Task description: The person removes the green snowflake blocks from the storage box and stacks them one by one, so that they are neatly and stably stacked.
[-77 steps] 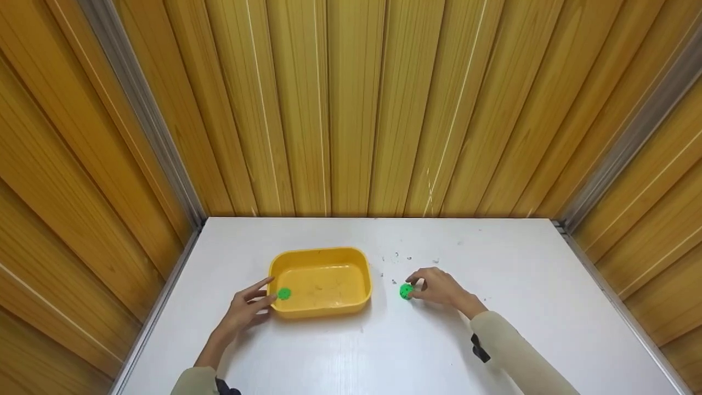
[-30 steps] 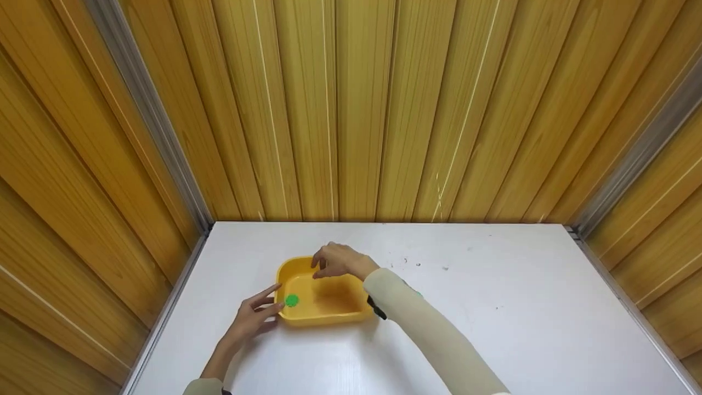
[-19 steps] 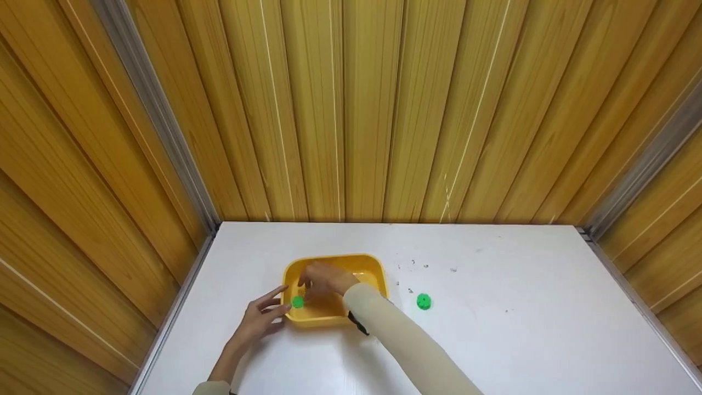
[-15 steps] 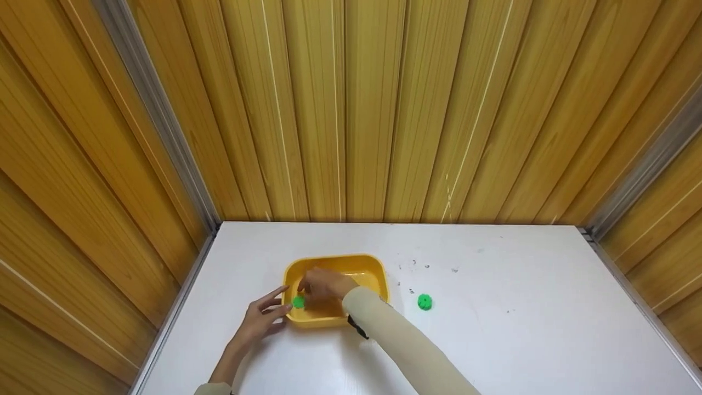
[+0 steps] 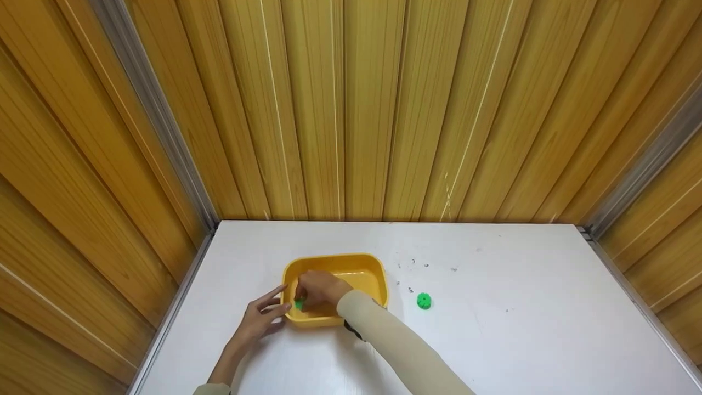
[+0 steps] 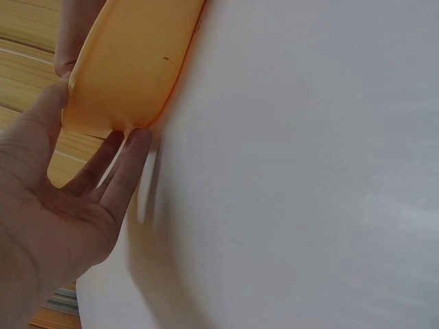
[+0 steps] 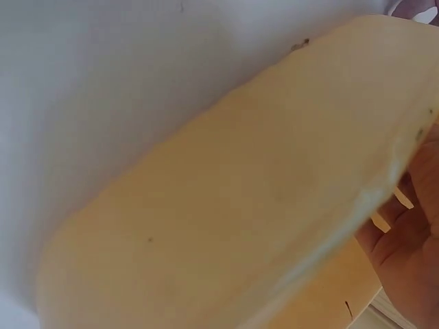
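Note:
The yellow rectangular plastic basin [image 5: 359, 280] sits on the white table. My left hand [image 5: 258, 321] touches its left end: fingers fairly straight, thumb at the rim, other fingertips against the outer wall, as the left wrist view shows on the basin's side [image 6: 130, 68]. Down inside the basin's left part, my right hand [image 5: 318, 288] pinches a small green notched disc [image 5: 299, 305], partly covered by the fingers. In the right wrist view, the basin wall [image 7: 226, 178] hides most of the right hand [image 7: 408, 253]. A second green notched piece [image 5: 424, 300] lies on the table, right of the basin.
The white table [image 5: 493, 340] bears small dark marks right of the basin. Wood-patterned panels [image 5: 362, 109] rise behind it and at both sides, with grey metal posts at the corners. My right sleeve [image 5: 395, 334] crosses the basin's front right corner.
My right hand has left the green piece at the right, crossed leftward into the basin, gone down and taken hold of the disc there. My left hand has stayed at the rim.

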Motion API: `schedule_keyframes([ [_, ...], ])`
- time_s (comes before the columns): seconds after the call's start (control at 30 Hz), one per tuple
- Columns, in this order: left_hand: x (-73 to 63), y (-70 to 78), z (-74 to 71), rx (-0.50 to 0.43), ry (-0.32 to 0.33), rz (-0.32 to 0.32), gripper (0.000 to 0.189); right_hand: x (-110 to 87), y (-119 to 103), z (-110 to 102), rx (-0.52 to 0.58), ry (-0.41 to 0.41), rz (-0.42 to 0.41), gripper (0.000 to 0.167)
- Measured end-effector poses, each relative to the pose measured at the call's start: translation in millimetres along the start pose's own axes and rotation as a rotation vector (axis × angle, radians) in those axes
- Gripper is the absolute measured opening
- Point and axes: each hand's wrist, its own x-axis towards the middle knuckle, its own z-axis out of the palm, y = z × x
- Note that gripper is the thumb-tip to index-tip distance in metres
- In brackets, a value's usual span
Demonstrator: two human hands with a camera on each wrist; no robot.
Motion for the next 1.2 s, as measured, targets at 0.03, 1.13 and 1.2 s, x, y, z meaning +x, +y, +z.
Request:
schedule_keyframes([
  [0.03,-0.2,-0.1,0.4,0.000,0.000,-0.004,0.063,-0.8,0.6,0.3,0.002,-0.006,0.002,0.033],
  [1.13,-0.4,2.7,5.4,-0.014,0.056,-0.048,0.062,-52.2,44.1,-22.1,-0.038,-0.026,0.018,0.024],
  [1.2,0.2,2.6,4.8,-0.016,0.051,-0.040,0.063,-56.3,48.3,-27.1,-0.041,-0.016,0.000,0.024],
])
